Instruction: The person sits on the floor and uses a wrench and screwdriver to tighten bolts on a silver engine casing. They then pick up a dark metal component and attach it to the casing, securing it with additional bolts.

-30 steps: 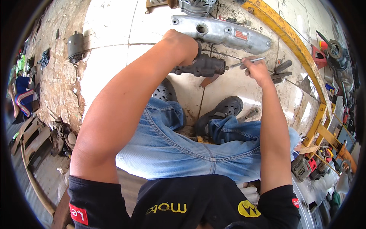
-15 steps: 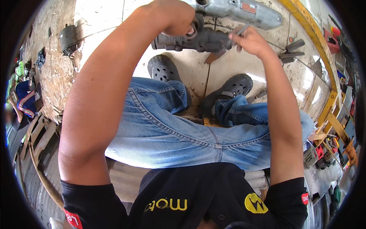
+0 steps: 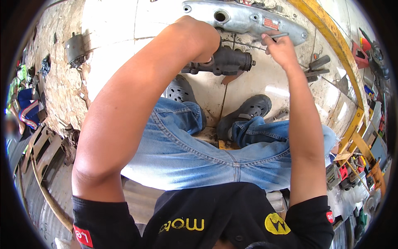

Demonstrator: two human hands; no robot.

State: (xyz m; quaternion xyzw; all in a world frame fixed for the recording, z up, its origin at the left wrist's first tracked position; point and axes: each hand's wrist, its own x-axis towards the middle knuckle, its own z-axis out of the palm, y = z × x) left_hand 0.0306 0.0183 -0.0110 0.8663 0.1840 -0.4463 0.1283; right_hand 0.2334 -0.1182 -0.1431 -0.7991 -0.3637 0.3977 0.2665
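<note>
A dark, greasy cylindrical metal part [image 3: 233, 59] lies across the floor beyond my feet, with a short stub at its right end. My left hand [image 3: 203, 43] is closed around its left portion; the forearm and the back of the hand hide much of that side. A thumb and fingers of my right hand [image 3: 282, 50] pinch a thin grey metal rod [image 3: 277, 36], held apart from the dark part. Behind the rod lies a long silver-grey metal casing [image 3: 242, 20] with round holes and a red label.
Dark shoes [image 3: 251, 108] stand on the stained tiles. A brown flat piece [image 3: 231, 78] lies under the dark part. At the right are dark metal bars [image 3: 319, 62] and a yellow curved frame [image 3: 331, 23]. A dark cylinder [image 3: 75, 46] stands at the left; a person [image 3: 28, 110] is beyond.
My right hand has drawn away from the dark part's right end, outward and toward the silver casing, still holding the rod. The stub end now shows. The whole view has shifted slightly.
</note>
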